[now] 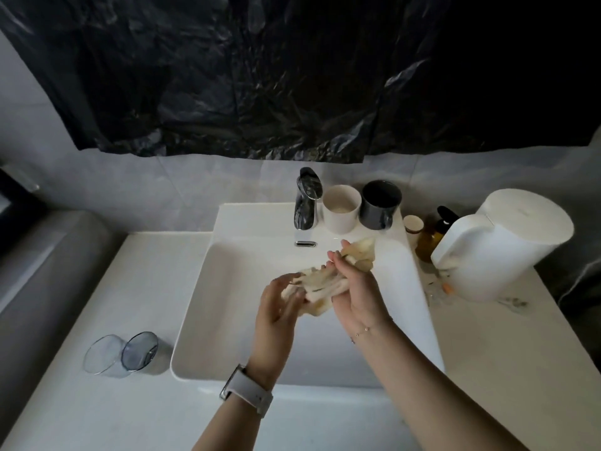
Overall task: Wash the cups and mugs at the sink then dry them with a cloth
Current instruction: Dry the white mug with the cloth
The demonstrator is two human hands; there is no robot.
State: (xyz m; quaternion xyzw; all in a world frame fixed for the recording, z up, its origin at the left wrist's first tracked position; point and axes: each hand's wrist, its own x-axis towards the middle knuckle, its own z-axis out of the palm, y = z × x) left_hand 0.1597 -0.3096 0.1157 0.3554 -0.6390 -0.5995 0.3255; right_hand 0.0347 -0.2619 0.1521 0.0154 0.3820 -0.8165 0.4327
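Over the sink (201,288), both hands grip a bunched cream cloth (328,281): left hand (279,304) fingers curl round its near end, right hand (354,288) fingers pinch its far end.

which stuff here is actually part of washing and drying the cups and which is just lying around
Part of the job:
cloth, held by left hand and right hand
white cup
dark mug
two clear cups
sink
tap

Just lying about:
white jug
amber bottle
small jar
black plastic sheet
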